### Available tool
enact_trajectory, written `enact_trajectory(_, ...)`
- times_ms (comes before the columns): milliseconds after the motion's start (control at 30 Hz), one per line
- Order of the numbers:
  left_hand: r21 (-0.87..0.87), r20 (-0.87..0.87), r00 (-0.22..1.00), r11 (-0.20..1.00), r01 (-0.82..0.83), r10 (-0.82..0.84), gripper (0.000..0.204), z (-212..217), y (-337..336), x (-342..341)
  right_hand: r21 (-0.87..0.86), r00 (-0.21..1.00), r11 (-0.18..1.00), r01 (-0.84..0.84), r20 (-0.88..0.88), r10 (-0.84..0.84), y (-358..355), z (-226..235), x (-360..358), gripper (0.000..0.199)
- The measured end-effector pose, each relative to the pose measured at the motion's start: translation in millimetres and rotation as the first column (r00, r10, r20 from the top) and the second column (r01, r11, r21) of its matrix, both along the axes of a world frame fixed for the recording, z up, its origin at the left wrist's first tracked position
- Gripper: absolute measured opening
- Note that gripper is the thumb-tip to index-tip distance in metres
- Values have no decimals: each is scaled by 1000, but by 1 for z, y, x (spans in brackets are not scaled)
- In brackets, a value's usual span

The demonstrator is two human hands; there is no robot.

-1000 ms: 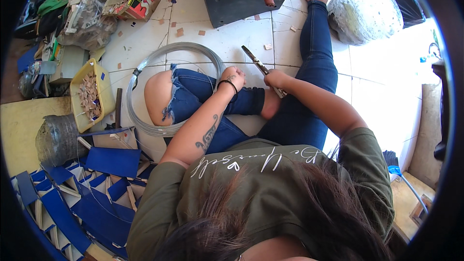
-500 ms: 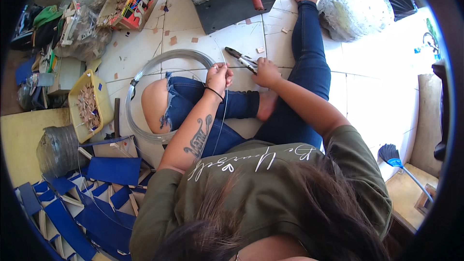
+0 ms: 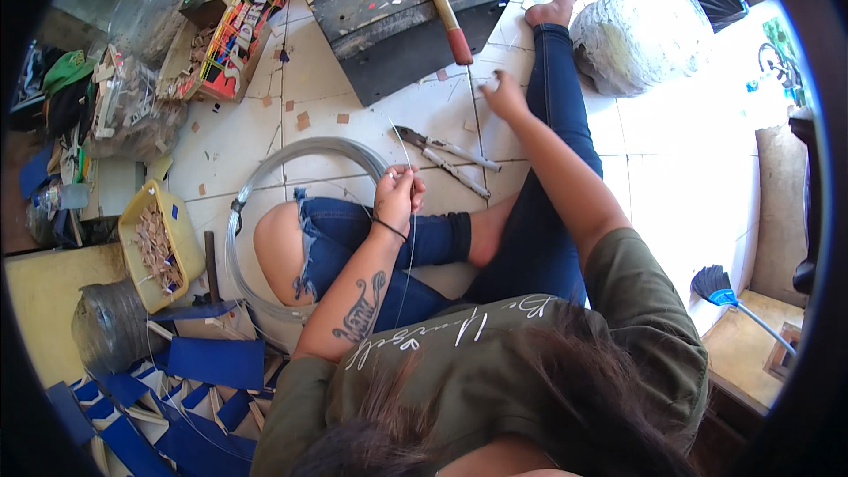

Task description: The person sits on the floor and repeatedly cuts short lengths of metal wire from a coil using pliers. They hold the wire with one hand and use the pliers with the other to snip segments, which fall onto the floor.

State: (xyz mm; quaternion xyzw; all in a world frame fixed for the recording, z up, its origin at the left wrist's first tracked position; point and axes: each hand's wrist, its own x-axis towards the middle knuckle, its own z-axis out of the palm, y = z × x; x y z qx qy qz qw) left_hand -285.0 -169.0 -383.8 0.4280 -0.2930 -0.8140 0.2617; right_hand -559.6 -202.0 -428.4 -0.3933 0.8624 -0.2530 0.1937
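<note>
My left hand (image 3: 399, 192) is closed in a pinch on a thin metal wire (image 3: 402, 139), whose free end points up past the fingers. A large coil of silvery wire (image 3: 309, 147) lies around my bent left knee. My right hand (image 3: 505, 97) is empty, with its fingers apart, above the tiled floor near my outstretched leg. Between my hands, long-handled pliers (image 3: 422, 142) rest on the floor with their handles spread. Ahead of my right hand, a hammer (image 3: 442, 4) with a red-ended wooden handle lies on a dark block (image 3: 380, 57).
At left stands a yellow tub (image 3: 187, 234) of small wooden pieces, with blue-covered pieces (image 3: 216, 362) piled below it. A colourful box (image 3: 231, 44) sits at the back left. A bulky white sack (image 3: 645, 31) stands beside my right foot. Small scraps dot the floor.
My right hand has let go of the pliers, leaving them on the floor, and has moved forward and right. My left hand keeps its pinch on the wire.
</note>
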Motion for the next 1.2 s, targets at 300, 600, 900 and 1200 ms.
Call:
enact_trajectory(300, 88, 17, 1000, 996, -3, 2, 10, 10, -4, -7, 98, 976, 988, 122, -195, -101, -80, -42, -123, 46)
enact_trajectory(600, 80, 18, 999, 996, 36, -37, 11, 12, -4, -8, 121, 769, 810, -573, -263, 583, -32, -50, -76, 62)
enact_trajectory(900, 60, -11, 1000, 998, 18, -18, 10, 11, -2, -4, 142, 906, 937, -318, -244, 345, -24, -18, -49, 51)
enact_trajectory(1200, 36, -37, 999, 999, 26, -24, 10, 10, -3, -6, 215, 887, 947, -240, -348, 303, -18, -45, 54, 56)
